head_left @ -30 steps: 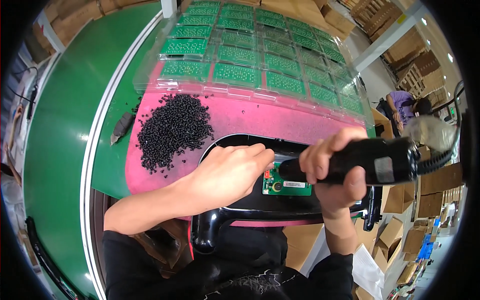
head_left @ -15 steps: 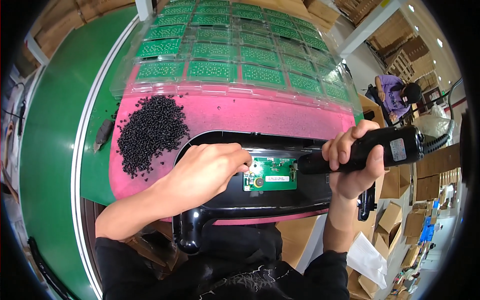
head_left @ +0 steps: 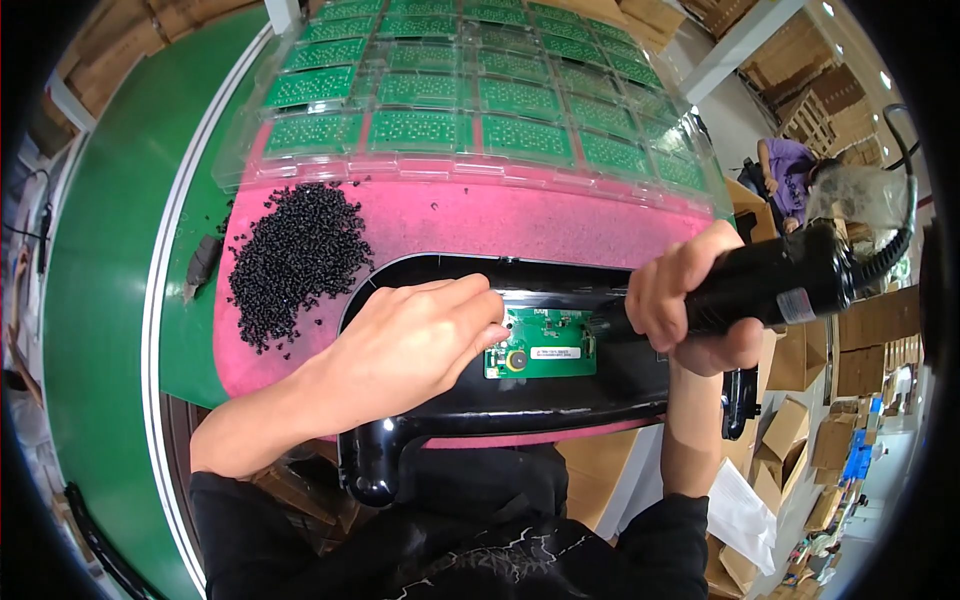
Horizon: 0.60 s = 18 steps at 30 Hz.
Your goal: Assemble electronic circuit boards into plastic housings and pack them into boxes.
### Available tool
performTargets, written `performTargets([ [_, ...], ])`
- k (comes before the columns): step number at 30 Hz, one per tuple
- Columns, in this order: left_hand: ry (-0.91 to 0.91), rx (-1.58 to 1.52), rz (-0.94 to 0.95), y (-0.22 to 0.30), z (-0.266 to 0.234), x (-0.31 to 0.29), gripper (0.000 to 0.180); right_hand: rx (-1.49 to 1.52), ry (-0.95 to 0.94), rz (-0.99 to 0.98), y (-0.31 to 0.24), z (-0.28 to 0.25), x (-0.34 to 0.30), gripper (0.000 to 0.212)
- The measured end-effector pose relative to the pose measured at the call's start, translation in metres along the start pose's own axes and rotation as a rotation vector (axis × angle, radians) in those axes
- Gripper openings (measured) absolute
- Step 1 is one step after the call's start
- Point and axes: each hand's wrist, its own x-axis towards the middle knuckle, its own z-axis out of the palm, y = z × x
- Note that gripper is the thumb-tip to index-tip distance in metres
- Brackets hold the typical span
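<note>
Head view: a green circuit board [head_left: 541, 345] is pressed into the black housing [head_left: 560, 400] by the left hand [head_left: 420, 340], fingertips at its edge. A black power screwdriver [head_left: 770, 285] is clamped in the right hand [head_left: 690, 300]. Fastening appears underway; tip alignment over a screw hole is called for next.

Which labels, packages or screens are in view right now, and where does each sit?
White label: small strip on the green circuit board.
Tool label: pale band around the black power screwdriver.
Clear trays: see-through plastic, holding rows of green boards, beyond the pink mat.
Cardboard boxes: brown, stacked at right.
Screens: none.
</note>
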Motion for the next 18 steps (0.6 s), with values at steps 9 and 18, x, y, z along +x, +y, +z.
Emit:
performTargets([
  [9, 0.046, -0.043, 0.067, -0.008, 0.003, -0.004, 0.011, -0.301, 0.301, -0.047, -0.010, 0.045, -0.015, 0.056],
  [18, 0.126, -0.192, 0.288, -0.007, 0.001, -0.003, 0.013, 0.116, 0.084, -0.404, -0.026, 0.072, -0.012, 0.055],
])
